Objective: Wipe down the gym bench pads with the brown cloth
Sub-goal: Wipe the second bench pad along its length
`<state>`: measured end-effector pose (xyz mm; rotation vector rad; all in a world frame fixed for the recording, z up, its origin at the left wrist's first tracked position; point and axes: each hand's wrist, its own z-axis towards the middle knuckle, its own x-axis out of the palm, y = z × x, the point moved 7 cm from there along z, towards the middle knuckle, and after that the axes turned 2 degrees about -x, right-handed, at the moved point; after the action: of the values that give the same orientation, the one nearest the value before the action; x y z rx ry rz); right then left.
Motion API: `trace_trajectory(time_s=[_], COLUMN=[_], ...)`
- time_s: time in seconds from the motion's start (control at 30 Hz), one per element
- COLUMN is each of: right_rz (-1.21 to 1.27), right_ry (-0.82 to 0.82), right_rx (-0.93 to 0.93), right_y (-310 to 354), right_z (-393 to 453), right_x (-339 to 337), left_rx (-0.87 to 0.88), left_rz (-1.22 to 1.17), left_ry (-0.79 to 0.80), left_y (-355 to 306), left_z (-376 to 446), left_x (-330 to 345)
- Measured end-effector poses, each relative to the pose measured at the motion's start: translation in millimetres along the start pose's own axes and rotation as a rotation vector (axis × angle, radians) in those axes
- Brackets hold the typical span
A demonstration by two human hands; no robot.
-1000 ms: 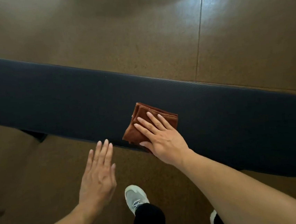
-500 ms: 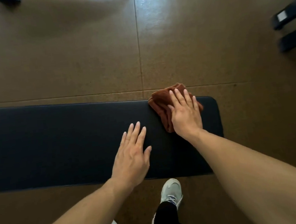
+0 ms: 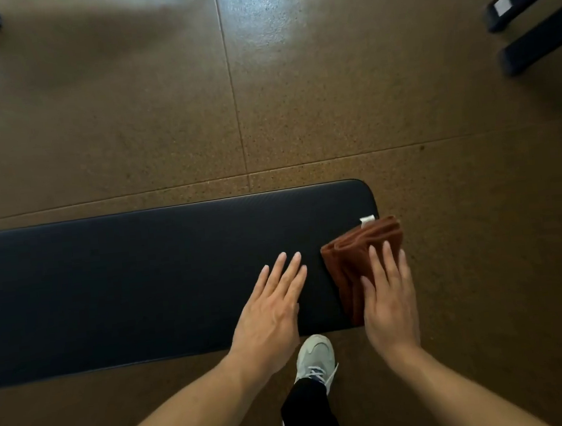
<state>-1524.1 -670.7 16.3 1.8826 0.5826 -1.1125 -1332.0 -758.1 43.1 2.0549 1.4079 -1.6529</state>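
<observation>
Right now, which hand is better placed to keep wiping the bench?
Right hand: it already presses the brown cloth at the bench pad end. The left hand lies flat on bare pad.

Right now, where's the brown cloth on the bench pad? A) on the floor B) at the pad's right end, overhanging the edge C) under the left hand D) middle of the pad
B: the brown cloth lies under the right hand at the bench pad's right end, partly past its edge.
</observation>
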Motion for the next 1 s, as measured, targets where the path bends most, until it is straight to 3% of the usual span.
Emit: trace_trajectory(time_s=[0.17,0.37,0.6,0.63,0.73,0.87,1.0], right_rz=[-0.285,-0.495,-0.497,-0.491,-0.453,-0.468,-0.497], right_ry=[0.104,0.254,0.360,0.382,0.418,0.499,0.603], right_rx=[-0.198,-0.415,-0.601,-0.661,-0.712,-0.938,-1.166], right_y=[34,143,315,373,437,553,641], right_z=[-49,-70,-109,-125,-137,-162,-173], right_x=[36,104,191,223,258,322,368], left_rx=[0.014,-0.202,-0.445,-0.519,-0.574,-0.655,-0.675], left_rz=[-0.018,-0.108,-0.193,-0.213,-0.215,-0.200,-0.203], left_ry=[-0.010,-0.145,-0.194,-0.206,-0.248,-0.292,-0.329], left_y=[39,157,310,353,393,473,512], left_z=[-50,-153,-303,-348,-386,-446,-457], left_x=[18,18,19,18,9,-7,-28])
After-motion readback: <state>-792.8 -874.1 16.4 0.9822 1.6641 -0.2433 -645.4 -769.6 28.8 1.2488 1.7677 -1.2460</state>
